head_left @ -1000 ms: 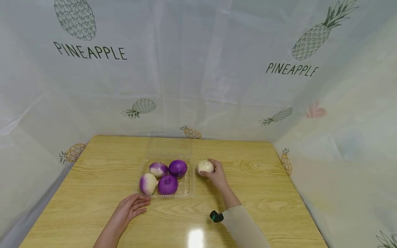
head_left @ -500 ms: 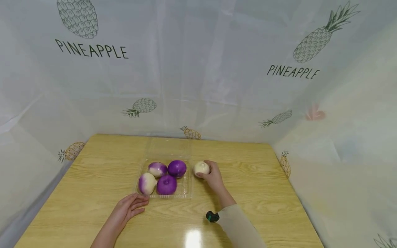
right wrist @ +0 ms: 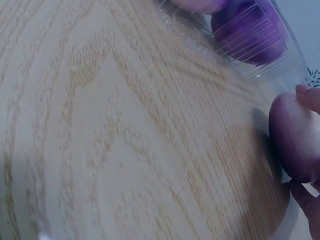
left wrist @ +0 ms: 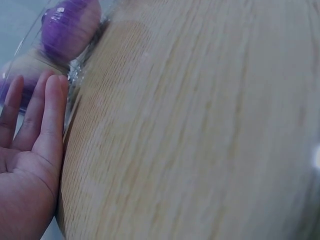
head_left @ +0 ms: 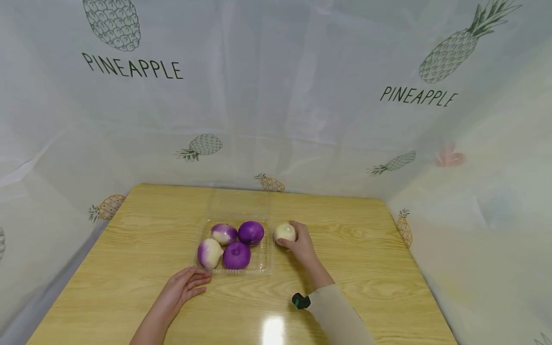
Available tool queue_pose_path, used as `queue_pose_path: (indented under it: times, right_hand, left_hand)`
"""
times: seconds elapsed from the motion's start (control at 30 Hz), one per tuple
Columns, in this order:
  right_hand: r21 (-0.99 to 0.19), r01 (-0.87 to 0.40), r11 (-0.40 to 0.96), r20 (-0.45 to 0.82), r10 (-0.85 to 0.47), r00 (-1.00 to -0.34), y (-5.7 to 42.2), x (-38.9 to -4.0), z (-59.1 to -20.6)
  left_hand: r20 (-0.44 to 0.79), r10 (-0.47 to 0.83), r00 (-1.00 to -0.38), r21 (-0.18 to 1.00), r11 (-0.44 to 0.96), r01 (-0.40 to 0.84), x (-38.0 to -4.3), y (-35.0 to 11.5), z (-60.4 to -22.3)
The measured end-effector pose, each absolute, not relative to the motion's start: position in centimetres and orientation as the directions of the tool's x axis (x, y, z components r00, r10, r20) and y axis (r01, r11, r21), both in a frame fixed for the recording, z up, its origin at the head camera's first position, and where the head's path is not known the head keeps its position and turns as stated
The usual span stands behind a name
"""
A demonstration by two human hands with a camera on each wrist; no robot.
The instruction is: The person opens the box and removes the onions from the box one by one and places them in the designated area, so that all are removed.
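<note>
In the head view my right hand (head_left: pixel 303 245) grips a pale onion (head_left: pixel 284 232) just right of a clear plastic box (head_left: pixel 262 261). Seen from the right wrist, this onion (right wrist: pixel 292 137) has a purple underside and lies between thumb and fingers, on or just above the table. Inside the box are two purple onions (head_left: pixel 236 255) and two white-and-purple onions (head_left: pixel 210 253). My left hand (head_left: pixel 178 287) lies by the box's front left corner. Its extended fingers (left wrist: pixel 50 110) appear to touch the box wall in the left wrist view.
The box's transparent lid (head_left: pixel 239 203) is folded back toward the rear of the wooden table (head_left: pixel 362 258). Pineapple-printed sheeting (head_left: pixel 276 96) hangs behind the table and along both sides. A small black device (head_left: pixel 300 301) sits at the right sleeve cuff.
My right hand has brought the pale onion slightly left, nearer the box. The left hand keeps its place at the corner. The head view has shifted a little.
</note>
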State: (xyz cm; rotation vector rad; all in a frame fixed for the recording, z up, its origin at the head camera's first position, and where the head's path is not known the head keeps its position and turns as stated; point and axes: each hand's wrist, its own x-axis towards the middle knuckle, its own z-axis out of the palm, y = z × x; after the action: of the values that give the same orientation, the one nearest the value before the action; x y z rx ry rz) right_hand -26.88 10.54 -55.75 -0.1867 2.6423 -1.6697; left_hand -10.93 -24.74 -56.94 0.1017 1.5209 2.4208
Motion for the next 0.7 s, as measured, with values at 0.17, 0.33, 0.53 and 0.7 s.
queue_pose_path:
  times: [0.17, 0.33, 0.53, 0.7]
  right_hand:
    - [-0.888, -0.114, 0.446, 0.069, -0.115, -0.991, 10.8, -26.8, -55.5]
    - [-0.876, -0.143, 0.460, 0.101, -0.114, -0.988, 10.9, -26.7, -54.6]
    - [-0.854, -0.224, 0.469, 0.196, -0.108, -0.975, 10.2, -26.4, -52.6]
    - [-0.865, -0.285, 0.413, 0.243, -0.152, -0.958, 8.9, -25.6, -50.9]
  left_hand:
    - [-0.074, 0.287, -0.955, 0.880, -0.431, -0.198, -11.0, -24.6, -56.8]
    - [-0.067, 0.294, -0.953, 0.875, -0.442, -0.198, -11.1, -24.5, -56.7]
    - [-0.062, 0.286, -0.956, 0.884, -0.428, -0.186, -11.2, -24.5, -56.8]
    - [-0.085, 0.274, -0.958, 0.892, -0.407, -0.196, -11.0, -24.5, -56.6]
